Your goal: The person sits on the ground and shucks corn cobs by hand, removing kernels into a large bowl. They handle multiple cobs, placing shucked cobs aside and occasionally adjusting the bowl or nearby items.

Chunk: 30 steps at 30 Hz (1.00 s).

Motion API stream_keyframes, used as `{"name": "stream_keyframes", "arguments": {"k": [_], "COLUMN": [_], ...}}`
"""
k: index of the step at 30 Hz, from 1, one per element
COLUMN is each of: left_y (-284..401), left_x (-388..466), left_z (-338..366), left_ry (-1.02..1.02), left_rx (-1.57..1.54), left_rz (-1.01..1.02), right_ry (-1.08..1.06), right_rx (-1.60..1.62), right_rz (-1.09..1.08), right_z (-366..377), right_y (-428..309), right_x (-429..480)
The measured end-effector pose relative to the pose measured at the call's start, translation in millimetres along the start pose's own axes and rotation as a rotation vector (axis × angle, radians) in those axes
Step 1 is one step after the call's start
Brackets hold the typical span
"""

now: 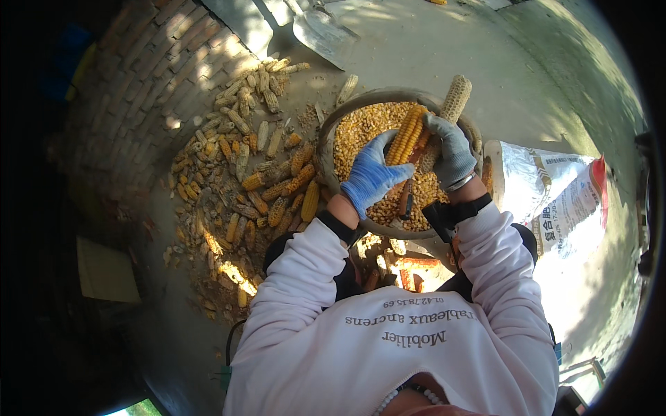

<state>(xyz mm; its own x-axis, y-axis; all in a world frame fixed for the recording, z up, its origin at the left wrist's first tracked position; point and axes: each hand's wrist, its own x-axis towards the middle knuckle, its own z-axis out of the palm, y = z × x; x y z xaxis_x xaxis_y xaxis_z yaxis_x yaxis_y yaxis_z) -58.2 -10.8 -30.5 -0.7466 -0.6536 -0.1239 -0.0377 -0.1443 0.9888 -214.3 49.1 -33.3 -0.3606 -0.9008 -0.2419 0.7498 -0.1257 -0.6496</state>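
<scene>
Over a round basin (329,117) of loose corn kernels (359,130), my left hand (373,170), in a blue glove, holds the lower end of a yellow ear of corn (408,136). My right hand (450,150), in a grey glove, is at the ear's upper right side and also grips a bare corn cob (457,99) that points up past the basin's rim. Between and below the hands, a tool with a brown and black handle (406,200) shows above the kernels; its other end is hidden.
A heap of cobs and ears (260,177) spreads over the floor on the left, near a brick surface (156,78). A metal shovel (322,36) lies beyond the basin. A printed white woven sack (551,182) is on the right. More cobs (416,263) lie between my legs.
</scene>
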Motion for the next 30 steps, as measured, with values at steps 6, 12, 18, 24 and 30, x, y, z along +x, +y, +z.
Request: {"name": "stream_keyframes", "arguments": {"k": [6,12,18,24,30], "left_y": [11.6,-18.6,-41.4,-11.9,-5.6], "left_x": [-1.2,11.8,17.8,4.9,14.9], "left_z": [-10.4,-8.2,0.7,-6.3,-4.9], "left_ry": [-0.283,-0.133,-0.107,-0.008,-0.076], "left_rx": [-0.257,0.405,0.073,0.235,0.32], "left_rz": [-0.261,-0.173,-0.161,-0.252,-0.314], "right_ry": [0.025,0.13,0.161,0.035,0.114], "right_rx": [0.037,-0.311,-1.07,-1.115,-0.287], "right_rz": [-0.049,-0.018,-0.294,-0.396,-0.119], "right_z": [2.5,19.6,25.1,18.2,15.3], "right_y": [0.5,5.3,30.8,34.3,13.0], "right_x": [-4.4,-7.5,1.1,5.2,9.4]}}
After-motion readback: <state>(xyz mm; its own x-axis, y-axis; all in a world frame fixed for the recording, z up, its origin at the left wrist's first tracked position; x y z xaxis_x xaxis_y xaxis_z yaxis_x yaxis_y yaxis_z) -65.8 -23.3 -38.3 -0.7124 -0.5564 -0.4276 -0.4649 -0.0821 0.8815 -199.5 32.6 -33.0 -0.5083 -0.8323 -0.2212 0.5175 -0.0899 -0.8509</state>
